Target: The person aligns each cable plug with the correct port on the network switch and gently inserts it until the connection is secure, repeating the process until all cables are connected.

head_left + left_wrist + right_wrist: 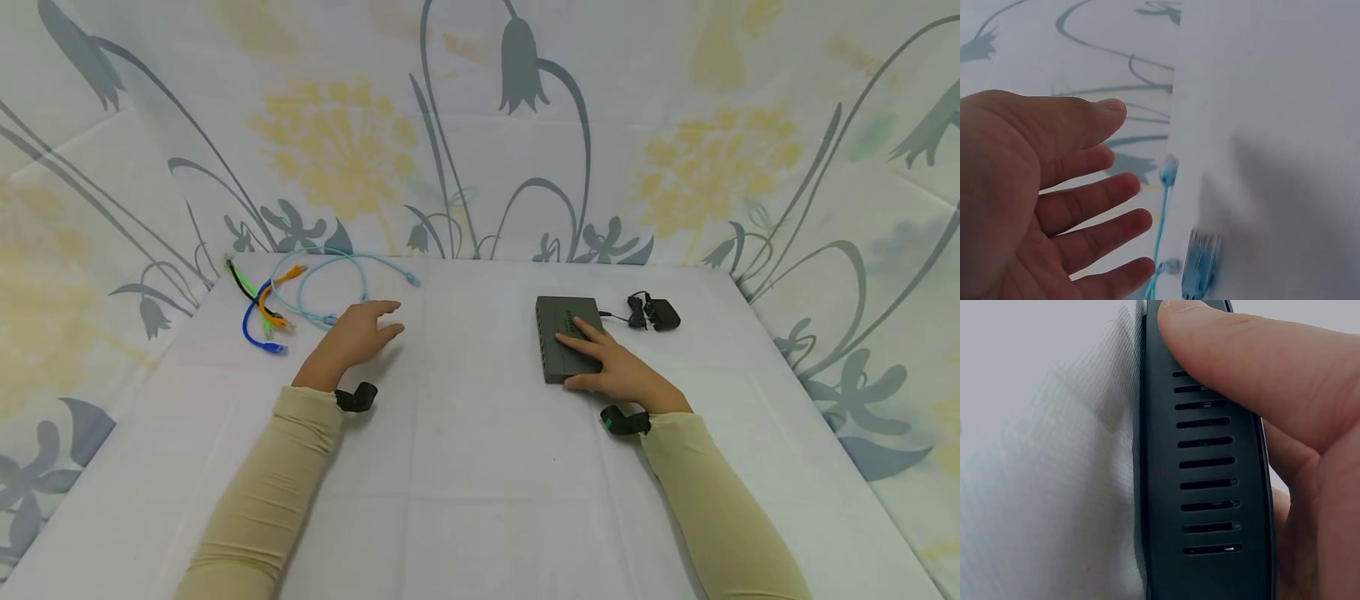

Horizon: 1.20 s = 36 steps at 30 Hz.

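Note:
In the head view my left hand (352, 337) hovers beside a light-blue network cable (310, 310), its fingers apart and holding nothing. The left wrist view shows the palm and spread fingers of that hand, with a clear-blue cable plug (1200, 264) on the table past the fingertips. My right hand (618, 371) rests on a dark grey network switch (558, 333), fingers laid across its top. Seen from the right wrist, the thumb (1229, 350) presses against the slotted side of the switch. Ports line the left edge of the switch.
Behind the left hand lies a bunch of short cables: blue (250, 327), orange (264, 300), black and green. A black power adapter (663, 314) with a bundled cord sits right of the switch, its lead plugged in. White cloth (480, 467) covers the table; a floral curtain hangs behind.

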### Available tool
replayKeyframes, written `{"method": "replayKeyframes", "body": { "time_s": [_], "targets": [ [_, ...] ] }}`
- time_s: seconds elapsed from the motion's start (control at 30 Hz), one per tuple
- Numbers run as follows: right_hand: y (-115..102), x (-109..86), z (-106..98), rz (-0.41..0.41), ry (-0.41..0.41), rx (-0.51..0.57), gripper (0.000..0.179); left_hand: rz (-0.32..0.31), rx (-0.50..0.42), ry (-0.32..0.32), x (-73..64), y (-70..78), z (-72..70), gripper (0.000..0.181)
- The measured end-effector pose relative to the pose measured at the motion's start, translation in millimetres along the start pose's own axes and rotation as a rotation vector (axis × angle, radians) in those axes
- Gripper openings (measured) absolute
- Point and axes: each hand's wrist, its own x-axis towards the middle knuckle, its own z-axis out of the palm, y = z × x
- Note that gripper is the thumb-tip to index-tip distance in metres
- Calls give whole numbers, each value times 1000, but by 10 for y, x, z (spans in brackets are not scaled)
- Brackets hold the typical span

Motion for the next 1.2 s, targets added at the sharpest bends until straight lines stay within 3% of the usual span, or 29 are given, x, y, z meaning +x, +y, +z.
{"method": "replayKeyframes", "body": {
  "time_s": [0.23, 0.5, 0.83, 1.2],
  "targets": [
    [-3, -16, -2, 10, 0, 1, 80, -67, -26, 0, 7, -169, -104, 54],
    [-12, -8, -6, 6, -4, -8, 79, -94, 4, 1, 5, -292, -173, 54],
    [-13, -12, 0, 17, -1, -10, 79, -87, 71, 31, -22, -405, -249, 50],
    [9, 2, 0, 6, -2, -7, 80, -95, 163, 10, -34, -549, -360, 46]
  ]
}}
